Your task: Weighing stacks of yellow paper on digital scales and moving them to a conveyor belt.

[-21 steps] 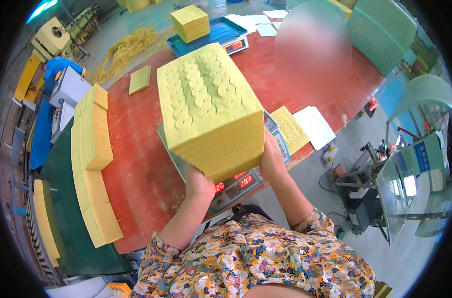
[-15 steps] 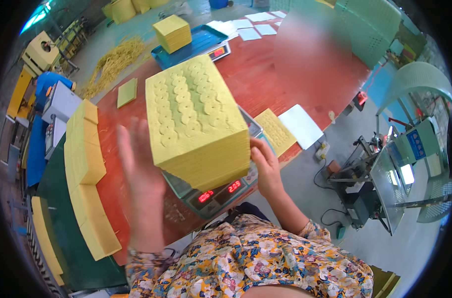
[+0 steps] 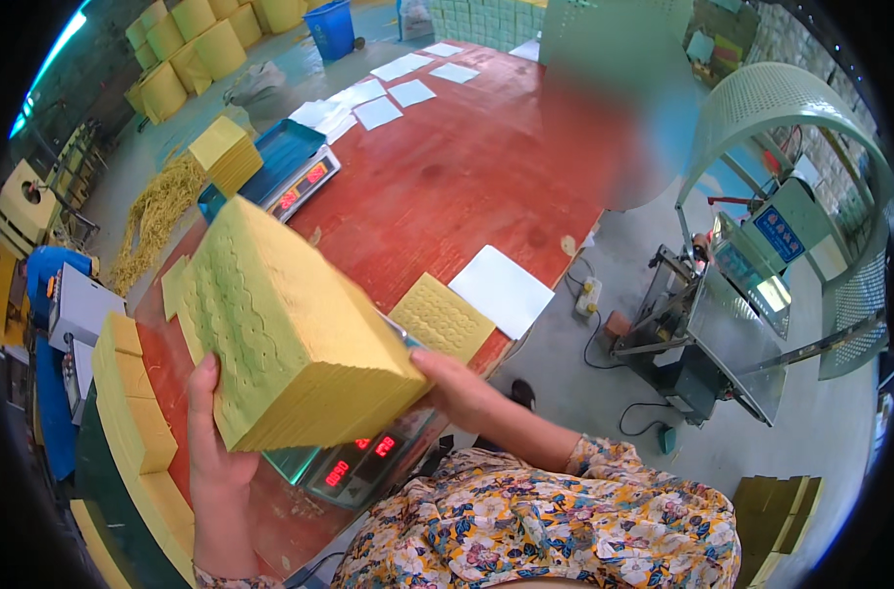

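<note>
A thick stack of yellow paper [image 3: 334, 324] is tilted above the table between my two hands. Its embossed face, with rows of wavy punched marks, leans toward the left. My left hand [image 3: 216, 442] presses against the near left corner, one finger lying up along that face. On the opposite side, my right hand [image 3: 457, 388] grips the lower right edge, its fingertips partly hidden behind the paper. Beneath the stack is a digital scale [image 3: 358, 471] with red lit figures; the paper covers most of its pan.
A yellow embossed sheet [image 3: 442, 319] and white paper [image 3: 503, 293] lie on the red table [image 3: 466, 177]. Farther off, a second scale [image 3: 304, 182] with a blue tray bears a smaller yellow stack [image 3: 226, 152]. Yellow blocks [image 3: 137, 412] line the left edge. A metal machine [image 3: 712, 324] stands right.
The stack has tipped over toward the left and turned, showing its smooth side. My left hand has come from apart into contact with it. The whole view has shifted.
</note>
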